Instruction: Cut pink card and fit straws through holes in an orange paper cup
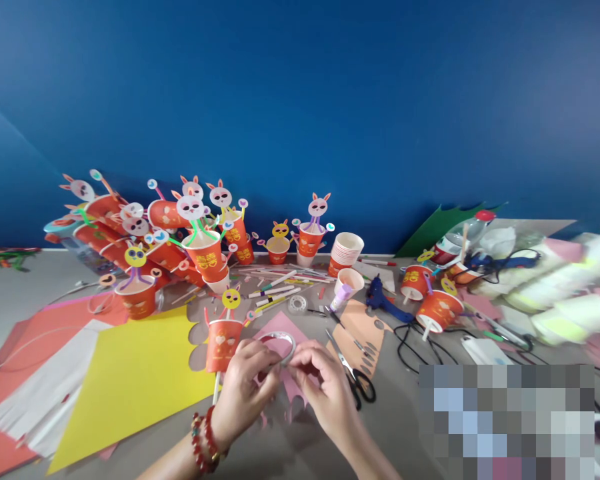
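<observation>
A roll of tape (287, 339) is gripped in my left hand (247, 380), whose wrist wears red bead bracelets. My right hand (320, 380) is pinched close at the roll's right side; its fingertips meet the roll's edge, and whatever is between them is too small to make out. Below the hands lies cut pink paper (280, 323). Left of my left hand stands a red paper cup (225, 343) with a yellow face on top and a white stick beneath. Black-handled scissors (363, 390) lie right of my right hand.
Yellow card (145, 380) and orange card (25, 347) cover the left. Decorated cups (203, 257) crowd the back left. Stacked cups (347, 250), markers (275, 293) and a blue glue gun (385, 300) with black cables lie beyond. Another person's blurred sleeve (555, 273) is at right.
</observation>
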A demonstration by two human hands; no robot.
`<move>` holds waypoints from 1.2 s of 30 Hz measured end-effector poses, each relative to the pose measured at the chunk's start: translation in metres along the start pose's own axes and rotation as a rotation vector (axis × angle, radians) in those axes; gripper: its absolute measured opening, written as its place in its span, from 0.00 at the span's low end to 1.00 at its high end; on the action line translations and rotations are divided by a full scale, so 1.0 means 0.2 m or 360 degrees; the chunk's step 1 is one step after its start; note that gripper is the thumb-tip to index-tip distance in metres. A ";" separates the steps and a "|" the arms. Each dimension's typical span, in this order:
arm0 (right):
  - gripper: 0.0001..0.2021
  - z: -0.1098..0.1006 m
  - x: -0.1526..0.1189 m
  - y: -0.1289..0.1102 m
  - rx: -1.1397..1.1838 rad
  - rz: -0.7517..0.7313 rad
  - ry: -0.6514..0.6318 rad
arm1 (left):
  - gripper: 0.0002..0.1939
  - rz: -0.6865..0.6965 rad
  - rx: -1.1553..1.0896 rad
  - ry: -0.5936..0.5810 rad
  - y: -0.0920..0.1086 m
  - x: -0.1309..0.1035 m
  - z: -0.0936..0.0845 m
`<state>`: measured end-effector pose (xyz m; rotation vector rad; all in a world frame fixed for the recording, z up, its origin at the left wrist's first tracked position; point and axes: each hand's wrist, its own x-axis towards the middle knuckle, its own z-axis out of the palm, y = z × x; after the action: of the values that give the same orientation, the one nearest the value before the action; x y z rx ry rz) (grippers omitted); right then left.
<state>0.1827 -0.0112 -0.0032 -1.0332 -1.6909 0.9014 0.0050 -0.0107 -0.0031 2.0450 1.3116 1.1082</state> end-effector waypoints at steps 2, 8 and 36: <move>0.06 0.01 0.00 0.00 -0.0005 0.0010 0.0001 | 0.07 -0.0010 -0.0001 0.0009 0.00 0.00 0.00; 0.06 0.03 -0.02 0.00 -0.0001 -0.0018 0.0066 | 0.08 -0.0098 -0.0108 0.0022 -0.01 0.00 0.01; 0.30 -0.08 0.01 0.34 -0.0890 0.0022 -0.0254 | 0.04 0.0072 0.0640 -0.0429 -0.02 -0.08 0.14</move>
<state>0.2143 0.0189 -0.0586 -1.3637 -2.1375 0.5335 0.0215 -0.0216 -0.0278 2.4182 1.4388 0.5873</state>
